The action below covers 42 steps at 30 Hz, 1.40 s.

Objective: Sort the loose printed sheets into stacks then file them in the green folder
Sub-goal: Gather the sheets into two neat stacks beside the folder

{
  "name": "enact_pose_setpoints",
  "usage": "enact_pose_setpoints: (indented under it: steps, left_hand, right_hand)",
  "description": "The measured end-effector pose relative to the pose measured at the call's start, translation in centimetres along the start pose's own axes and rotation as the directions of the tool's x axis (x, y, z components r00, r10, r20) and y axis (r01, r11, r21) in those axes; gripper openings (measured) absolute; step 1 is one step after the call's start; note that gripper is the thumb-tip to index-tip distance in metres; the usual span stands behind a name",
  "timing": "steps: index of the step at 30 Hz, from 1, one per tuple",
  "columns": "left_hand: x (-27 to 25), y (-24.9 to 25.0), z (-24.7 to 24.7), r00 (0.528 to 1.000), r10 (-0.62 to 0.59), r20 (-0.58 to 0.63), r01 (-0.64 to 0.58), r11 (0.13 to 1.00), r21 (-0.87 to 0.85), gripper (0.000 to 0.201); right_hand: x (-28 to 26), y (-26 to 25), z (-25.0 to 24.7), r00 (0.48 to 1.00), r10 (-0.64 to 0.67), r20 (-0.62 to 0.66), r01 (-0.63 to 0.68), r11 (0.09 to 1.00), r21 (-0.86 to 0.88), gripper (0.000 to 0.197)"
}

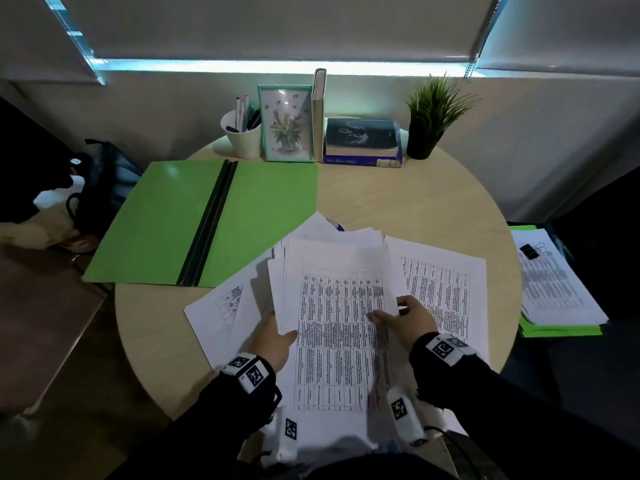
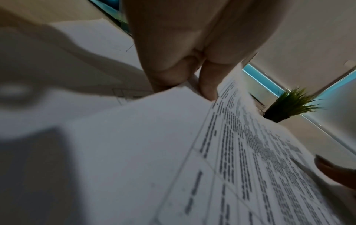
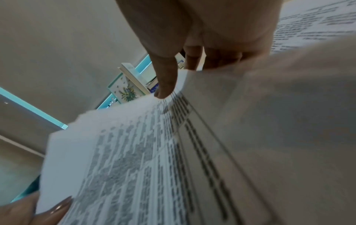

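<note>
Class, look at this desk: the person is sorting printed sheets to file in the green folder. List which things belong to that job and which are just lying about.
Belongs to the job:
- printed sheets, gripped by left hand and right hand
- sheet with table lying on the table
- green folder, lying open

Just lying about:
- pen cup
- framed flower picture
- books
- potted plant
- clipped paper pile

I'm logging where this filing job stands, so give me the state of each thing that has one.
Green folder: open flat, nothing filed in it.
Held sheets: fanned, lifted off the table.
Left hand: pinching the sheets' left edge.
Right hand: gripping their right edge.
Sheet at right: flat on the table.
Upright book: closed.
</note>
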<state>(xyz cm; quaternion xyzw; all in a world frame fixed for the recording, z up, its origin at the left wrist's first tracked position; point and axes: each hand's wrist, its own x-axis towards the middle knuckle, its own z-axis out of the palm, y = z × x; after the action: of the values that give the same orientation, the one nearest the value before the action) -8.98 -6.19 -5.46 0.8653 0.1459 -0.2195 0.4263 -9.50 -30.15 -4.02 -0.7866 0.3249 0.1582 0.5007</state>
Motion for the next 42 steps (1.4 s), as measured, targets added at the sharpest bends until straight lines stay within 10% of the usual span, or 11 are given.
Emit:
enact_pose_setpoints:
  steps: [11,18,22,26,33,42]
  left_hand:
    - [-1.2,2.7,-0.4,0.998,0.007,0.066,0.017,0.934,-0.357,0.043]
    - [-0.4,3.7,0.6,0.976,0.011,0.217,0.042,0.97,-0.238,0.037]
    - [1.4,1.9,-0.1,0.996,-0.082,-0.041,0.079,0.994,-0.071,0.021]
    - [2.1,-0.7,-1.7,0.948,-0.158,-0.275,0.223,0.948,0.227,0.051]
    - [1.4,0.2,0.1,0.985,-0.131,-0.108,0.137,0.99,0.045,0.066]
    - [-1.5,1.8,2.6,0.885,0.26,-0.385,-0.054,0.881,0.47,0.075]
  right_hand:
    - [0.5,1.6,-1.7,0.983,-0.031,0.183,0.025,0.999,0.032,0.021]
    - [0.9,3.2,-3.9,0.992,0.039,0.123,-0.072,0.959,0.275,0.032]
    - [1.6,4.7,-6.9,0.998,0.059,0.002,-0.058,0.971,0.232,0.023]
    - [2.2,5.7,-10.0,0.988,0.085,-0.127,-0.073,0.993,0.09,0.034]
    - [2.8,7.0,-10.4,0.973,0.136,-0.187,-0.147,0.988,-0.049,0.041]
    - [4.4,8.1,-10.2,0.969,0.171,-0.178,-0.172,0.985,0.014,0.041]
